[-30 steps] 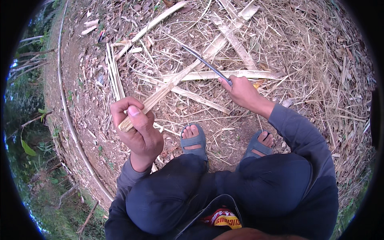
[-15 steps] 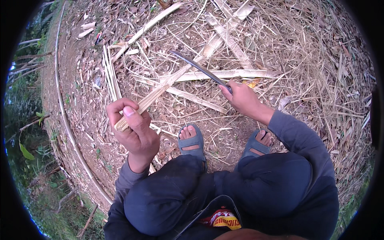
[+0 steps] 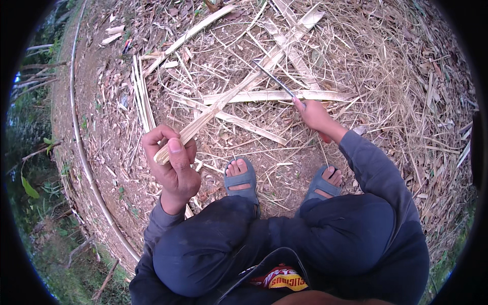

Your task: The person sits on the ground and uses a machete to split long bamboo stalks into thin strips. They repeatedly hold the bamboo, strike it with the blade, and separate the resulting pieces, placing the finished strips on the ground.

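I have the left hand [image 3: 175, 165] clamped on the near end of a pale wood strip [image 3: 216, 107], thumb flat on top and fingers curled beneath, with a blunt stub poking out past the grip. The strip is long, flat and fibrous, with grain lines running its length, and it slants up and away to the right over the ground. (Where its far end stops I can't tell; it merges with paler pieces there.)

My right hand [image 3: 317, 119] is wrapped around a knife [image 3: 277, 80], fingers closed on its handle, and a smooth orange-red bit shows below the palm. The blade is slim, dark and metallic, and near its tip it crosses the strip in my view; whether they touch I can't make out.

Under the strip lie more split lengths: a broad, rough-faced slat [image 3: 325, 95] set crosswise, and a narrower piece [image 3: 249, 126] at a slant. A bundle of thin, straight sticks [image 3: 143, 96] lies to the left, beyond the left hand. Wiry dry grass [image 3: 376, 66] mats the right side, while a smooth, slender pole [image 3: 74, 76] curves along the left. Close in are two grey strapped sandals [image 3: 243, 179] and soft, dark trousers [image 3: 203, 249].
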Demonstrator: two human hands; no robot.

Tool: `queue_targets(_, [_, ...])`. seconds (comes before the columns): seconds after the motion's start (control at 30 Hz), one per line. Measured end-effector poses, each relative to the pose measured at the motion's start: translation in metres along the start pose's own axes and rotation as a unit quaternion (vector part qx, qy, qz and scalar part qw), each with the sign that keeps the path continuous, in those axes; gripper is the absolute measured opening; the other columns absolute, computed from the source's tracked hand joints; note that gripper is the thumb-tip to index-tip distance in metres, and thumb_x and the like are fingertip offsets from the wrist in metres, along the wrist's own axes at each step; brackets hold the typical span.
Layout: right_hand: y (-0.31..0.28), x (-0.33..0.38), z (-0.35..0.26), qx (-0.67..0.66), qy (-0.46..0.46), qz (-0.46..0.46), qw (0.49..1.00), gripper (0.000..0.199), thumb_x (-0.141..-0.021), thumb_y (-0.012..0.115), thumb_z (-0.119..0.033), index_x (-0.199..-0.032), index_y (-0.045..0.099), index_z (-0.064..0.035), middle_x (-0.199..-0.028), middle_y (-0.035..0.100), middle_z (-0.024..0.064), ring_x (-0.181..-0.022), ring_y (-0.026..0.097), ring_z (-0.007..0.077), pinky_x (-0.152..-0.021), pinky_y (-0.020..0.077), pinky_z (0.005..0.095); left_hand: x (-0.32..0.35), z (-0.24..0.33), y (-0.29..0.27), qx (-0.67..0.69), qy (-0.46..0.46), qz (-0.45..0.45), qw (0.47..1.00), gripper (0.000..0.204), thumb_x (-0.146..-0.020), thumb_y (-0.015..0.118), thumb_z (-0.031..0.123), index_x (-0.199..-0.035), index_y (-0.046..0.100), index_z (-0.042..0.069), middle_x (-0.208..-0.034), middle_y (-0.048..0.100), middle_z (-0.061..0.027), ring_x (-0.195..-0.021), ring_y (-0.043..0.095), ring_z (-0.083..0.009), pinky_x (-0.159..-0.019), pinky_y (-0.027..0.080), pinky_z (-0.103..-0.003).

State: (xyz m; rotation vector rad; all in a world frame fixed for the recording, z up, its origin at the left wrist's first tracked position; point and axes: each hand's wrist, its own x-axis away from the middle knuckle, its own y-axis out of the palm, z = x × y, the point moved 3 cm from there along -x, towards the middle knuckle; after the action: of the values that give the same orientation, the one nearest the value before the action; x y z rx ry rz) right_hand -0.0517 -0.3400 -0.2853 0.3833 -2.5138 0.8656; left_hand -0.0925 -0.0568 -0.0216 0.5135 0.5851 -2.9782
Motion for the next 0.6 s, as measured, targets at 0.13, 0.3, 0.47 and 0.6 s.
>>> queue_targets(0.13, [-0.007, 0.036, -0.051, 0.08, -0.101, 0.015, 0.992, 0.063, -0.105, 0.044, -0.049, -0.084, 0.067, 0.0058, -0.063, 0.063, 0.025, -0.06, 0.065, 0.0431, -0.062, 0.0515, 0.0521, 0.004, -0.006, -0.009, -0.093, 0.036, -0.008, 0.995, 0.02, -0.108, 0.041, 0.025, -0.108, 0.041, 0.004, -0.068, 0.043, -0.0003, -0.053, 0.037, -0.0049, -0.048, 0.027, -0.022])
queue_targets(0.3, [-0.002, -0.002, 0.007, 0.108, -0.03, 0.054, 0.992, 0.07, -0.106, 0.038, -0.053, -0.085, 0.067, 0.0074, -0.072, 0.066, 0.0298, -0.071, 0.067, 0.0465, -0.07, 0.0532, 0.0551, 0.002, -0.006, -0.011, -0.174, 0.126, -0.001, 0.977, 0.02, -0.107, 0.042, 0.023, -0.106, 0.046, 0.003, -0.069, 0.044, 0.0, -0.052, 0.037, -0.0041, -0.048, 0.028, -0.021])
queue_targets(0.47, [0.003, 0.001, 0.006, 0.107, 0.017, 0.004, 0.994, 0.075, -0.105, 0.038, -0.057, -0.09, 0.069, 0.0102, -0.081, 0.067, 0.032, -0.079, 0.067, 0.0471, -0.075, 0.0522, 0.055, 0.002, -0.002, -0.007, -0.095, 0.073, -0.015, 0.993, 0.021, -0.107, 0.045, 0.024, -0.108, 0.047, 0.002, -0.068, 0.047, -0.0014, -0.053, 0.041, -0.0054, -0.049, 0.031, -0.022])
queue_targets(0.6, [0.002, -0.001, 0.008, 0.07, 0.052, -0.026, 0.996, 0.077, -0.103, 0.039, -0.059, -0.091, 0.069, 0.0105, -0.083, 0.068, 0.032, -0.081, 0.068, 0.0461, -0.078, 0.0514, 0.0531, -0.001, 0.005, -0.007, 0.033, 0.038, -0.066, 0.997, 0.036, -0.105, 0.055, 0.034, -0.117, 0.043, 0.002, -0.075, 0.056, -0.0067, -0.056, 0.048, -0.0077, -0.052, 0.039, -0.022])
